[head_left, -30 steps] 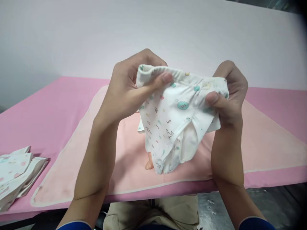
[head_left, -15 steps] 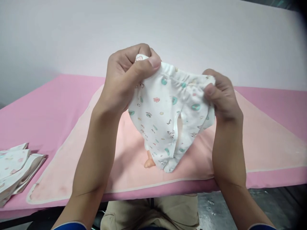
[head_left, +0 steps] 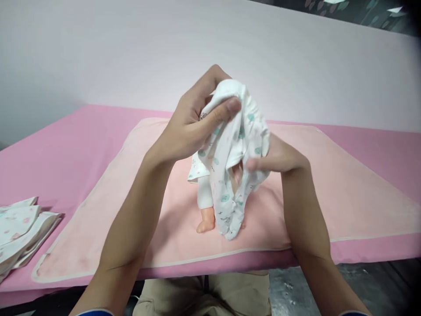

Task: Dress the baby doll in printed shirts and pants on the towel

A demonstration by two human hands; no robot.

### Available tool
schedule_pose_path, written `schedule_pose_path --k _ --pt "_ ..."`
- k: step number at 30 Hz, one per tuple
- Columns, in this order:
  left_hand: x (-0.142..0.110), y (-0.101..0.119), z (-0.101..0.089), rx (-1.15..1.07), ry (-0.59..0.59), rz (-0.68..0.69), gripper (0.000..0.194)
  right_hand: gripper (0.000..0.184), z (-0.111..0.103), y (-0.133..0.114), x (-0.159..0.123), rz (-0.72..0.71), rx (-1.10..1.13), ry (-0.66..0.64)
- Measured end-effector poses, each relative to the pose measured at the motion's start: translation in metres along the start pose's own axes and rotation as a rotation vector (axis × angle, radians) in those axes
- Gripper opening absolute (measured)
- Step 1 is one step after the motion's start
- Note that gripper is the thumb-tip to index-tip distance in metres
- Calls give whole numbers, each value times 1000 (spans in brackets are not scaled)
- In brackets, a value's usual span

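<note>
Left hand [head_left: 191,120] raised, right hand [head_left: 279,154] lower — both hands' fingers [head_left: 216,79] clamped on the printed white garment [head_left: 221,188].

- Printed garment [head_left: 219,164]: thin, soft-looking cloth noted; matt, wrinkled.
- Doll's foot [head_left: 206,221], towards worktop's front edge: smooth plastic seen, faint sheen; white leg [head_left: 204,193] above it apparently covered in matt cloth.
- Folded pieces [head_left: 19,226], worktop's front left corner: matt printed cloth recorded.
- Mat [head_left: 345,188]: matt fabric, slightly napped look observed; pale edging.
- Worktop [head_left: 66,153]: covered in smooth pink sheeting, low sheen.
- Floor [head_left: 286,289] beyond front edge: hard, glossy, light reflected.
</note>
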State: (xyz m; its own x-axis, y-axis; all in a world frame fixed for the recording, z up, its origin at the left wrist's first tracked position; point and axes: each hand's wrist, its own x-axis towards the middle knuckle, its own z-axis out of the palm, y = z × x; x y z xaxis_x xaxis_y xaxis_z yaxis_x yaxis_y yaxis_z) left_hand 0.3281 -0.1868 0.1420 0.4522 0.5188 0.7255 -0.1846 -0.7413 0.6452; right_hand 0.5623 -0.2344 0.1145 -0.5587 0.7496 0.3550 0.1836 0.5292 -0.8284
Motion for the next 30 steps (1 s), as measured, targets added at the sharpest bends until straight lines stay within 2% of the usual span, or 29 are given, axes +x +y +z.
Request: schedule_pose_path --k 1,2,3,6,8,9,10,12,13,14,15,16,18,20,21,22,24,25,26,27,30 --pt "1 1 1 10 26 -16 26 52 2 2 1 22 8 -106" --pt "1 1 -1 20 39 -48 28 53 3 4 1 39 9 -147" --pt "1 2 -3 15 25 -86 32 55 4 4 1 52 7 -118" --pt "1 3 -16 -61 -204 -198 43 61 7 2 -3 49 1 159" --pt "1 1 -22 -90 -309 -207 44 63 9 1 -3 67 14 243" --pt "1 -1 -23 -84 -289 -193 43 63 10 1 -2 92 21 195" --pt "1 -3 -22 -66 -229 -176 41 62 11 1 -1 118 27 90" --pt "2 -7 -20 -15 -115 -167 40 59 14 0 3 149 27 -212" --pt "2 -9 -18 15 -99 -186 42 57 16 -1 4 151 20 -344" --pt "2 -11 -18 43 -110 -218 46 55 18 -2 5 145 14 -417" --pt "2 -13 -19 60 -150 -257 50 52 19 -4 5 134 13 -413" --pt "1 -15 -20 56 -224 -298 54 51 20 -7 5 120 18 -337" --pt "1 -19 -25 13 -410 -345 56 51 19 -11 3 93 46 -86" --pt "0 -21 -28 -24 -502 -323 50 55 16 -13 0 86 77 99" --pt "0 -22 -29 -28 -478 -298 48 57 14 -13 -1 103 81 111" --pt "0 -22 -29 -23 -416 -273 45 59 12 -13 -3 130 77 61" --pt "0 -22 -27 -4 -302 -251 40 61 9 -11 -5 187 63 -131" --pt "0 -22 -25 6 -291 -253 39 61 8 -9 -6 201 60 -205" --pt "0 -23 -24 17 -310 -260 40 59 7 -7 -7 200 66 -221" --pt "0 -24 -22 23 -343 -266 43 55 7 -5 -8 182 82 -164" --pt "0 -30 -19 -7 -383 -260 55 48 4 2 -9 102 144 213"
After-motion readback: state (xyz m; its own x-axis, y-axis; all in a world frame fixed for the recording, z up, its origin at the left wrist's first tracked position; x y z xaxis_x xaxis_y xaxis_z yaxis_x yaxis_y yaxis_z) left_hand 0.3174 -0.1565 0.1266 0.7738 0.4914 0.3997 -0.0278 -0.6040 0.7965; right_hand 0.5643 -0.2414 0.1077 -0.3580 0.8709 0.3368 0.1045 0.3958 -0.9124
